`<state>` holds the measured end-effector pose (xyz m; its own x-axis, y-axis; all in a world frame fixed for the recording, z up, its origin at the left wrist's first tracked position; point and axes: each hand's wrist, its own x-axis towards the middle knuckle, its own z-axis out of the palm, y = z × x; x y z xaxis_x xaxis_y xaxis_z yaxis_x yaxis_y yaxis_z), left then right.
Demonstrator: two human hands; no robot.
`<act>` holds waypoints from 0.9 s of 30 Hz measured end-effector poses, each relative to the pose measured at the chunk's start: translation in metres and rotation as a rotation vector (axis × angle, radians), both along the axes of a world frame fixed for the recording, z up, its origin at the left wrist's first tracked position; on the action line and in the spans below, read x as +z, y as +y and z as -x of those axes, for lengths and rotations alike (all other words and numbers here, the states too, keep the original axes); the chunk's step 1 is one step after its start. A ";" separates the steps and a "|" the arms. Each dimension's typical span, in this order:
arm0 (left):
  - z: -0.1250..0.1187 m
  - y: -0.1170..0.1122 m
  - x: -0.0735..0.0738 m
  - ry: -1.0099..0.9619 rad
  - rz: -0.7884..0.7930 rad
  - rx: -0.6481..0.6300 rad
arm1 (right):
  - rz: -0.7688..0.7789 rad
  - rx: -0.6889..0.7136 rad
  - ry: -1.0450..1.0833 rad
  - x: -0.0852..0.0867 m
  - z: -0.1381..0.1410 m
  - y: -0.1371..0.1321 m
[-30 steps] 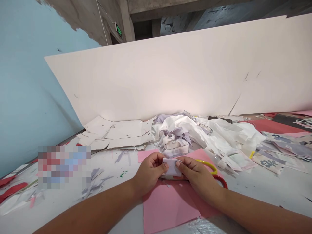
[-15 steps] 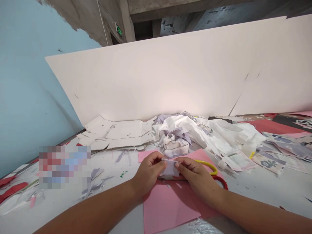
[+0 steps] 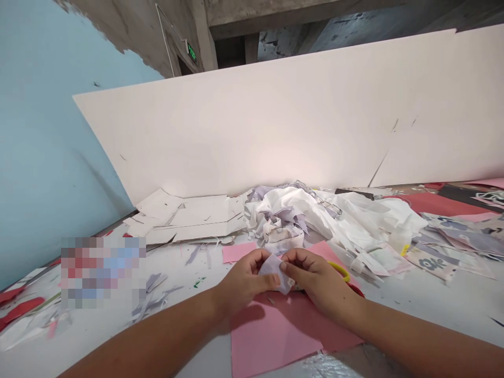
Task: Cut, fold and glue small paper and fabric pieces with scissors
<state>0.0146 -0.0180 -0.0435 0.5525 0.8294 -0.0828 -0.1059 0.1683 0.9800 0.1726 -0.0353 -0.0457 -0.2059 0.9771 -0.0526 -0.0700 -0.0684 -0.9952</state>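
Pale lilac cloth scrap (image 3: 273, 270), thin and crumpled, is sitting pinched between the left hand (image 3: 244, 281) and right hand (image 3: 317, 278), its long axis pointing toward four o'clock above pink paper (image 3: 271, 331).

- white work table (image 3: 441, 307), flecked with paint
- pink paper sheet (image 3: 271, 336) at the front edge
- flattened white card (image 3: 192, 218) at the back left
- crumpled white offcuts (image 3: 291, 210) along the back edge
- red paper (image 3: 441, 203) toward the back right corner
- printed offcuts (image 3: 431, 264) near the right side

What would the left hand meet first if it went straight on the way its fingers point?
The left hand would meet the pale scrap it holds, then the right hand; depth is unclear.
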 end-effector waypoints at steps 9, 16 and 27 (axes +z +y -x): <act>0.001 0.007 -0.010 0.025 0.014 0.126 | 0.018 -0.053 0.100 -0.005 0.001 0.000; 0.000 0.004 0.004 0.123 0.042 0.070 | 0.024 0.024 0.008 -0.007 -0.005 0.005; 0.001 0.007 -0.002 0.121 -0.023 0.076 | 0.000 -0.004 0.072 -0.007 -0.003 0.004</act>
